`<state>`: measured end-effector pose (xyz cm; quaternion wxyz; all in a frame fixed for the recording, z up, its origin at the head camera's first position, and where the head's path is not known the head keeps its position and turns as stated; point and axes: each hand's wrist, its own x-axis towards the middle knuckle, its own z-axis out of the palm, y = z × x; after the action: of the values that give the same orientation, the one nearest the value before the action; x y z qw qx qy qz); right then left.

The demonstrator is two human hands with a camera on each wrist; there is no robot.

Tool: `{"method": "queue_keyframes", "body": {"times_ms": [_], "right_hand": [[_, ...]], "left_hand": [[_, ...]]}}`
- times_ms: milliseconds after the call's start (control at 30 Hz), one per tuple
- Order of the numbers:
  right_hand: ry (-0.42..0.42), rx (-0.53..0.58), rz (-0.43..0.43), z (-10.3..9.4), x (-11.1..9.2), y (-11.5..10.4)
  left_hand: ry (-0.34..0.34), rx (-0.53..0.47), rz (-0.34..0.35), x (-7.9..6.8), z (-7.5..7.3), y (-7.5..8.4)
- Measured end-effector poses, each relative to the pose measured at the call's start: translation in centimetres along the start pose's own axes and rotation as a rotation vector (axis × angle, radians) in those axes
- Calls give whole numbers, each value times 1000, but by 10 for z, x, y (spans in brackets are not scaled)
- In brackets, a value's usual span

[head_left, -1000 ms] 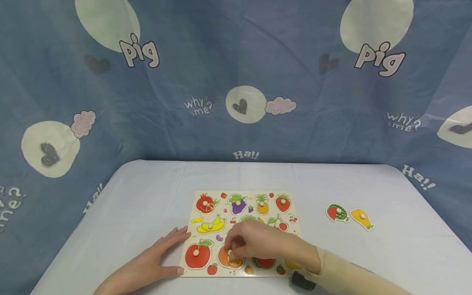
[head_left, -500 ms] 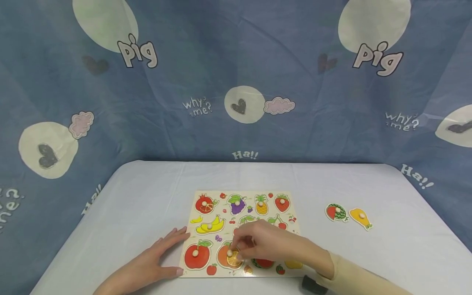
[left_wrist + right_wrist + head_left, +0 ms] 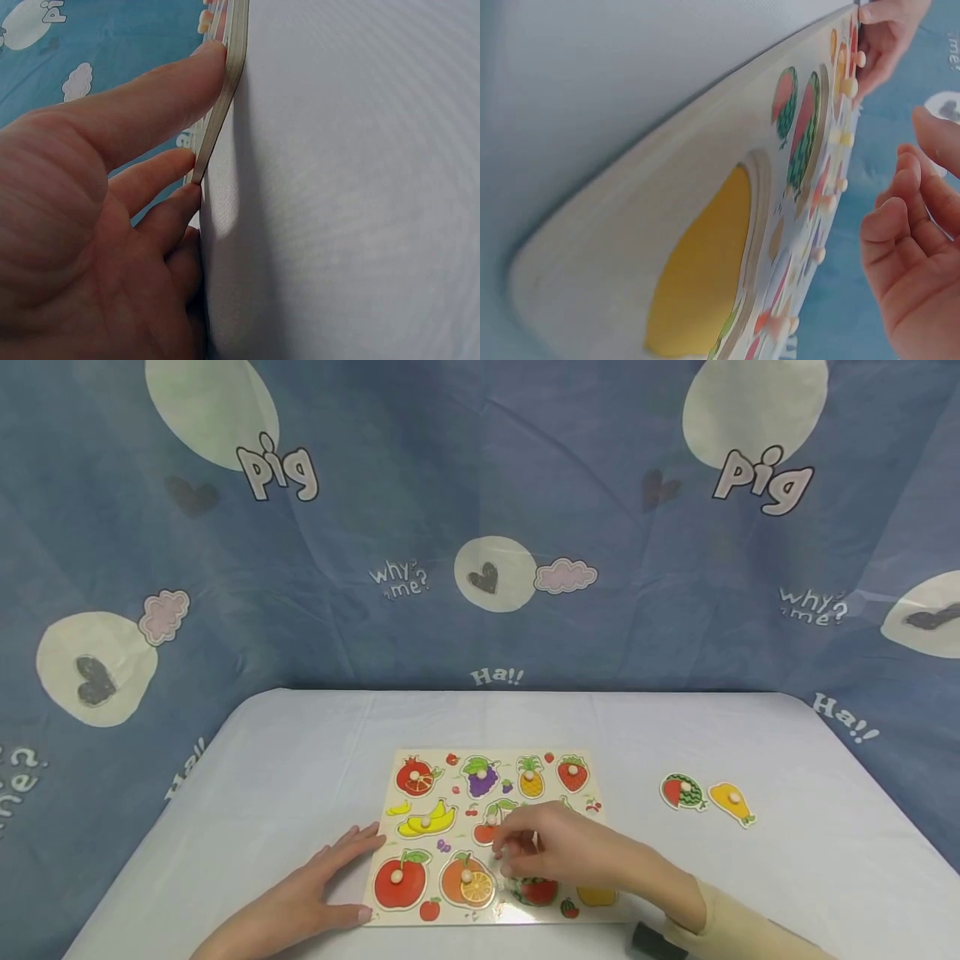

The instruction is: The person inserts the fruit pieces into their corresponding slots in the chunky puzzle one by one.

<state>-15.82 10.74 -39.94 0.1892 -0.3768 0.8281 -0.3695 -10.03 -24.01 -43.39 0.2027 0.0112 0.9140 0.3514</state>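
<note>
A wooden fruit peg puzzle board (image 3: 401, 918) lies on the table. My left hand (image 3: 315, 881) is at its left side, fairly straight fingers and thumb (image 3: 172, 86) touching the edge. Over the lower middle of the board hovers my right hand (image 3: 551, 843), fingers loosely bent with nothing between them. The orange piece (image 3: 453, 883) sits in its recess, knob up, just left of the right fingertips. Beside it the watermelon recess (image 3: 804, 139) and the yellow pear recess (image 3: 705, 262) show without knobs. Apple (image 3: 400, 889), banana (image 3: 423, 822) and several other knobbed pieces sit in the board.
Right of the board, a loose watermelon piece (image 3: 682, 792) and a loose yellow pear piece (image 3: 729, 802) lie on the white tablecloth (image 3: 300, 760). A dark block (image 3: 658, 943) shows below the right sleeve. Blue printed cloth (image 3: 420, 635) hangs behind the table.
My right hand has let go of the orange piece's knob and moved to the right, uncovering that piece. The left hand stays at the board's edge.
</note>
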Motion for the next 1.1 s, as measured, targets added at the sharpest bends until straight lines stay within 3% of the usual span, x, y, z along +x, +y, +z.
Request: {"method": "queue_keyframes", "body": {"times_ms": [267, 1100], "right_hand": [[29, 40, 31, -9, -11, 6], [143, -95, 94, -30, -46, 18]], "left_hand": [[1, 2, 4, 0, 0, -1], [-6, -8, 11, 0, 1, -1]]}}
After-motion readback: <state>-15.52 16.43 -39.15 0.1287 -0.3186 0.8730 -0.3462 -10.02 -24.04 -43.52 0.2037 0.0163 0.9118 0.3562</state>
